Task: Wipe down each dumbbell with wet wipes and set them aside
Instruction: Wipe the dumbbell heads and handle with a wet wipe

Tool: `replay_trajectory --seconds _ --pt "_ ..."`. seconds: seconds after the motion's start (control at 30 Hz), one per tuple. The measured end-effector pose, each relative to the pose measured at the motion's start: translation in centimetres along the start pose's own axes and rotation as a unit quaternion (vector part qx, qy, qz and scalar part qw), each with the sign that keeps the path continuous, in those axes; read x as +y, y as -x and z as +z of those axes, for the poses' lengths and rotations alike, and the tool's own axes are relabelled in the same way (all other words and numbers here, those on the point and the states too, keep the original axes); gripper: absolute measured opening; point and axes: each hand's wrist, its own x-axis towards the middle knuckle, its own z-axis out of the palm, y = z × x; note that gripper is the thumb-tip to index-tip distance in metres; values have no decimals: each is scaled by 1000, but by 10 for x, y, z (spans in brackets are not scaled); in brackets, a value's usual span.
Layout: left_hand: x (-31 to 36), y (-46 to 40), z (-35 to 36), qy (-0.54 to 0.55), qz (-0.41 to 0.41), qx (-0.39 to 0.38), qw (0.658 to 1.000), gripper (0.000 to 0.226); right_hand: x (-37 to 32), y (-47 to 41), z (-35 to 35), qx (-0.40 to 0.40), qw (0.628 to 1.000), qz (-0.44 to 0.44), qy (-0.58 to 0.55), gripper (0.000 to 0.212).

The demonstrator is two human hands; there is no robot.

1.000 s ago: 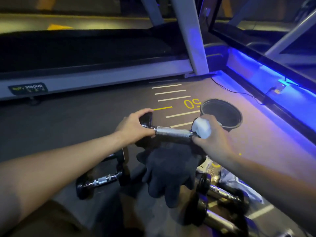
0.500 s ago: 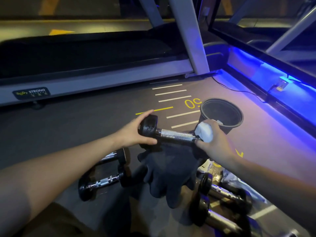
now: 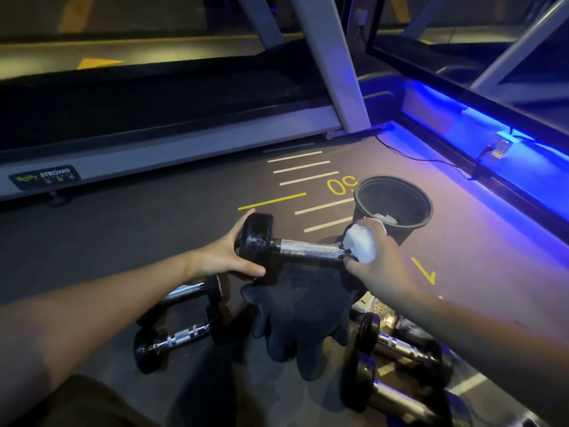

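A small dumbbell point(image 3: 308, 249) with black ends and a knurled chrome handle is held level above the floor. My left hand point(image 3: 226, 257) grips its left black end. My right hand point(image 3: 374, 266) presses a bunched white wet wipe point(image 3: 361, 241) against the right end, which is mostly hidden by the wipe and hand. Two dumbbells point(image 3: 180, 337) lie on the floor at lower left. Two more dumbbells point(image 3: 400, 346) lie at lower right. A dark cloth point(image 3: 301, 322) lies under the held dumbbell.
A black bucket point(image 3: 394, 204) with a used wipe inside stands just beyond my right hand. A treadmill point(image 3: 172, 140) runs across the back. A blue-lit ledge point(image 3: 492, 161) with a cable borders the right. A plastic packet point(image 3: 378, 309) lies near the right dumbbells.
The held dumbbell has turned, its left black end now faces up toward me. My right hand and wipe stay on the right end, shifting only slightly.
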Motion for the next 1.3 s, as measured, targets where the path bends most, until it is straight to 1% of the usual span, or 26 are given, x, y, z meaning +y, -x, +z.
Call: replay_trajectory --seconds 0.23,0.33,0.4,0.53,0.63,0.73,0.87,0.93,1.03,1.1,1.17,1.3 --pt "14 14 1 -22 46 34 998 131 4 5 -1 14 997 -17 -70 67" --pt "32 24 -5 -19 73 67 995 128 -3 9 -6 25 995 -24 -90 64" --pt "42 34 -8 -21 100 95 990 128 -12 10 -12 40 993 -44 -99 63" --pt "58 55 -11 -23 128 142 981 124 -27 8 -17 66 989 -70 -111 66" --pt "63 65 -12 -31 135 160 977 119 -26 13 -6 36 989 -49 -135 68" --pt "58 70 -12 -48 123 146 980 117 -18 25 17 -17 988 -7 -156 69" --pt "59 73 -12 -90 115 127 981 119 -11 24 17 -34 992 -14 -122 75" --pt "66 73 -8 -84 118 130 981 118 -11 21 11 -46 994 -17 -95 78" --pt "76 75 0 -83 122 140 979 116 -7 17 11 -42 997 -25 -61 82" --pt "75 76 2 -88 120 141 979 117 -5 17 12 -37 998 -37 -46 79" --pt "74 79 0 -94 120 135 979 118 -7 19 11 -22 997 -75 -23 73" --pt "69 83 -2 -100 103 133 981 120 -18 17 9 14 981 -191 33 64"
